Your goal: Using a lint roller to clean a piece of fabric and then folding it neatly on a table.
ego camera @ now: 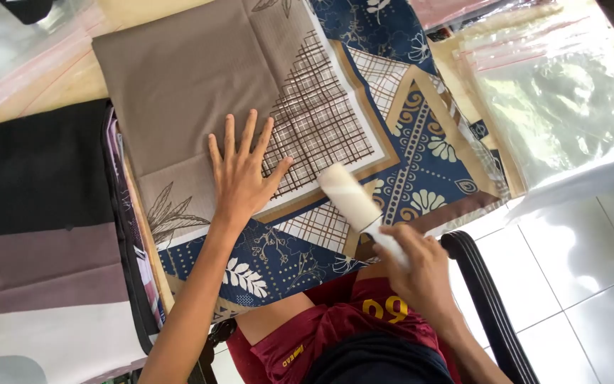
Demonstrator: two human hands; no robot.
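While our left hand (241,176) lies flat, fingers spread, on the folded brown cloth (200,78), our right hand (421,267) grasps the white lint roller (349,195), its head just right of that cloth.

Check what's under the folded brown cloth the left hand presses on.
Under the brown cloth pressed by the left hand lies a blue patterned cloth, showing at its right and lower edges. Anything beneath its middle is covered.

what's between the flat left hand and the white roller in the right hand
In the head view, only the brown folded cloth with its grid pattern lies between the left hand and the white roller.
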